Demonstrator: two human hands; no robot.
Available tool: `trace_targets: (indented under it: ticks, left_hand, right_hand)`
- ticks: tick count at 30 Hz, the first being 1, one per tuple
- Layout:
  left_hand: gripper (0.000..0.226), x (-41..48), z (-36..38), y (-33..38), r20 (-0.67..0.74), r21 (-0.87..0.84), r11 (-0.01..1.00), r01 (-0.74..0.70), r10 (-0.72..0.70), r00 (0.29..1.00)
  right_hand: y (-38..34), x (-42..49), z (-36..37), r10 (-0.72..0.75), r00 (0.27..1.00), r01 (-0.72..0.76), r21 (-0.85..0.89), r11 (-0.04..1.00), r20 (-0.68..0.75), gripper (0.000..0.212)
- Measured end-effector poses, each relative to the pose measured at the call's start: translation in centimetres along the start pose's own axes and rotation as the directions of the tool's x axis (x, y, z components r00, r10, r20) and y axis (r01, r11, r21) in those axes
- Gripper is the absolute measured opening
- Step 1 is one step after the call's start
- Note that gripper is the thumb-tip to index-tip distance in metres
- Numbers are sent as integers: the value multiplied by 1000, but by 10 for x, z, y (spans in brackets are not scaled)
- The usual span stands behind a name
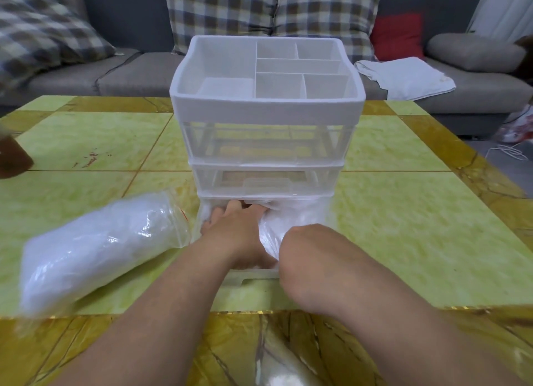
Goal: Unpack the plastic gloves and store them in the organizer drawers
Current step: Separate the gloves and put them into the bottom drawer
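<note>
At the left edge of the desk (86, 137), a blurred brown thing (11, 158), not identifiable. Toward the front left corner, lying on its side, a clear bag (101, 250) stuffed with white plastic gloves, apparently not yet emptied. At the middle of the desk, a white organizer (265, 108): 3 see-through drawers under an open tray of 6 compartments. Bottom drawer (253, 273) pulled out toward the front edge, already holding a crumpled heap of gloves (297, 212). Left hand (233, 230) laid flat on that heap, fingers straight, reaching in under the drawer above and pressing down. Right hand (288, 241) bent down into the same drawer behind the plastic; impossible to tell whether gripping or flat. Upper 2 drawers pushed in, with no gloves showing through. Judging by this, roughly halfway: 1 batch in, 1 full bag left to unpack, then the drawer to close. No brand, label or readable writing anywhere; only a red streak at the bag's mouth.
</note>
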State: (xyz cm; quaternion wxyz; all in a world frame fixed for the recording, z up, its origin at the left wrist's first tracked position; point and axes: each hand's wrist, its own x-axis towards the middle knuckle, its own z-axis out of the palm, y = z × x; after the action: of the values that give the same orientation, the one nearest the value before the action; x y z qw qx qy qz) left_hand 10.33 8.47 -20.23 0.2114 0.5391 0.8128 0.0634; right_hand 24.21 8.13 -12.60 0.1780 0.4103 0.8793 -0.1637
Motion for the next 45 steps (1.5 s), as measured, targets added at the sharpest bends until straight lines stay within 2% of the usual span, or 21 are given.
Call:
trace_targets:
  ticks: [5, 6, 9, 11, 14, 17, 19, 24, 29, 32, 34, 37, 40, 43, 45]
  left_hand:
    - [87, 0, 2, 0, -5, 3, 1000, 18, -18, 1000]
    - [87, 0, 2, 0, -6, 10, 1000, 17, -17, 1000]
    - [83, 1, 1, -1, -4, 23, 1000, 6, -6, 1000]
    - [78, 1, -1, 1, -4, 17, 1000, 3, -3, 1000]
    - [79, -1, -2, 2, 23, 19, 1000, 22, -22, 999]
    - [80, -1, 0, 3, 8, 14, 999, 30, -31, 999]
    - [79, -2, -1, 3, 11, 21, 999, 32, -32, 999]
    - [80, -6, -4, 5, 40, 11, 999, 35, -35, 999]
    - [84, -15, -11, 13, 97, 36, 999, 16, -19, 995]
    - [72, -26, -22, 10, 107, 8, 1000, -29, 28, 994]
    - [62, -34, -29, 6, 60, 32, 997, -65, 63, 996]
    - [42, -40, -32, 0, 7, 67, 998, -20, 19, 1000]
    - [7, -40, -26, 2, -2, 125, 990, 60, -60, 998]
    - [24, -32, -17, 0, -43, 168, 983, 74, -67, 997]
    - [20, -29, -17, -1, -60, 162, 984, 68, -58, 996]
  right_hand:
    - [3, 16, 4, 68, 997, -69, 25, 997, 18, 27]
    - [4, 12, 2, 47, 999, -46, 16, 999, -9, 25]
    - [1, -1, -7, -23, 978, 29, 30, 999, -206, 21]
    - [-3, -2, -10, -17, 969, 31, 52, 998, -247, 6]
    - [0, 7, -2, -48, 977, 51, 6, 999, -208, 33]
    - [8, 21, 8, -16, 993, 6, -83, 997, -118, 47]
    - [14, 37, 17, 33, 989, -39, -40, 998, -143, 50]
    - [19, 60, 26, 111, 982, -77, 219, 973, -151, 47]
    - [23, 60, 23, 147, 973, -86, 312, 946, -178, 51]
    - [21, 57, 23, 156, 974, -98, 316, 944, -164, 49]
    - [20, 55, 22, 146, 974, -90, 298, 950, -171, 44]
    - [17, 48, 18, 119, 975, -72, 241, 968, -187, 41]
    - [15, 42, 16, 83, 978, -48, 178, 983, -191, 41]
    - [15, 29, 9, 1, 983, 17, 98, 995, -182, 25]
    - [16, 17, 0, 1, 985, 10, 63, 998, -171, 23]
